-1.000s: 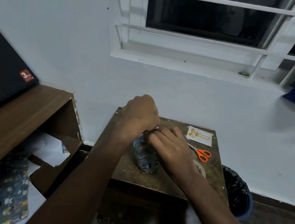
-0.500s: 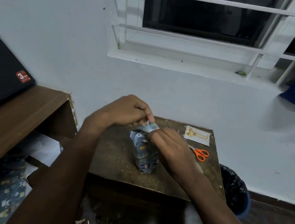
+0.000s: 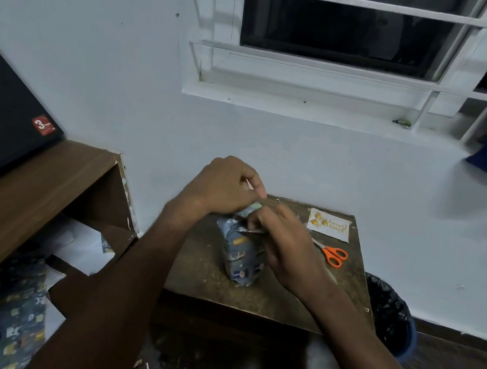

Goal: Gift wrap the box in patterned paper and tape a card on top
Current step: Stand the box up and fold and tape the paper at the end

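A small box wrapped in blue patterned paper (image 3: 241, 257) stands on the dark wooden table (image 3: 206, 278). My left hand (image 3: 222, 187) is curled over the box's far top end and pinches a strip that looks like clear tape between thumb and fingertip. My right hand (image 3: 285, 247) lies on the box's right side, its fingers curled round the paper fold near the top. A white card with yellow marks (image 3: 329, 225) lies flat at the table's far right corner.
Orange-handled scissors (image 3: 332, 254) lie right of my right hand. A bin with a black liner (image 3: 388, 317) stands by the table's right edge. A brown desk (image 3: 22, 194) with a black screen is on the left; spare patterned paper (image 3: 4, 334) lies below it.
My left hand has lifted from the box's top and drawn back to the left, then returned over it pinching a strip. My right hand has stayed on the box's right side.
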Tool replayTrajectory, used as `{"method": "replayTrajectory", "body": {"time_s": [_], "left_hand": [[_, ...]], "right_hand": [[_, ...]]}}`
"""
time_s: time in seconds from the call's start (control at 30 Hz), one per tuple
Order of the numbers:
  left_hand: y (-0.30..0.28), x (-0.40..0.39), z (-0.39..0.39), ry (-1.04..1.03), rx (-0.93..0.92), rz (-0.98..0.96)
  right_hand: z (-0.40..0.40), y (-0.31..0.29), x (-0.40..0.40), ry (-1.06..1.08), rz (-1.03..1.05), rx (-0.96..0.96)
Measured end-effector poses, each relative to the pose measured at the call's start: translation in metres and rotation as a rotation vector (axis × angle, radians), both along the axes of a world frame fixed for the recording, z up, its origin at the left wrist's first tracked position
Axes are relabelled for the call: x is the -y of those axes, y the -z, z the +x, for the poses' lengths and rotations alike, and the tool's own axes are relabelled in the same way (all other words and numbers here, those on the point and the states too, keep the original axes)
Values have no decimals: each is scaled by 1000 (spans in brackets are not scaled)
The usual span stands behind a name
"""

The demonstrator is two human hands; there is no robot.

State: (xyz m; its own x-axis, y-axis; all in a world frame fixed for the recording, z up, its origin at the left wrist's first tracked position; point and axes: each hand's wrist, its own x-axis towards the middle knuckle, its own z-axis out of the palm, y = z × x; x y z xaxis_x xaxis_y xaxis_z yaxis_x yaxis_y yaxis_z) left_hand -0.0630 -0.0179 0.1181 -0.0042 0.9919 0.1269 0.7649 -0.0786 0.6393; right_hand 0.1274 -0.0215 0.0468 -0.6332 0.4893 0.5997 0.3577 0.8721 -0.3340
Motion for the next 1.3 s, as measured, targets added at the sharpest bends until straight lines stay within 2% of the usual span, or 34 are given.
{"method": "replayTrajectory", "body": {"time_s": [0.13, 0.27, 0.5, 0.77, 0.9, 1.0, 1.07, 1.2, 1.3], "left_hand": [[7, 2, -22, 155, 303, -227], [26, 6, -33, 264, 515, -238], [49, -1, -26, 198, 460, -24], [64, 3, -27, 143, 556, -85], [68, 4, -19, 84, 590, -38], [70, 6, -11, 7, 513, 41], [69, 10, -5, -37, 450, 120], [65, 18, 10, -99, 352, 234], [62, 20, 17, -111, 340, 261]], "right_hand": [[2, 0, -13, -7, -195, -134], [5, -2, -18, 0, -287, -206], [5, 5, -20, 41, -273, -221], [1, 8, -17, 90, -177, -244], [-1, 11, -15, 137, -140, -271], [-3, 11, -15, 148, -141, -330], [-4, 10, -16, 152, -214, -382], [-4, 3, -15, 148, -535, -575], [-2, 0, -17, 143, -648, -642]]}}
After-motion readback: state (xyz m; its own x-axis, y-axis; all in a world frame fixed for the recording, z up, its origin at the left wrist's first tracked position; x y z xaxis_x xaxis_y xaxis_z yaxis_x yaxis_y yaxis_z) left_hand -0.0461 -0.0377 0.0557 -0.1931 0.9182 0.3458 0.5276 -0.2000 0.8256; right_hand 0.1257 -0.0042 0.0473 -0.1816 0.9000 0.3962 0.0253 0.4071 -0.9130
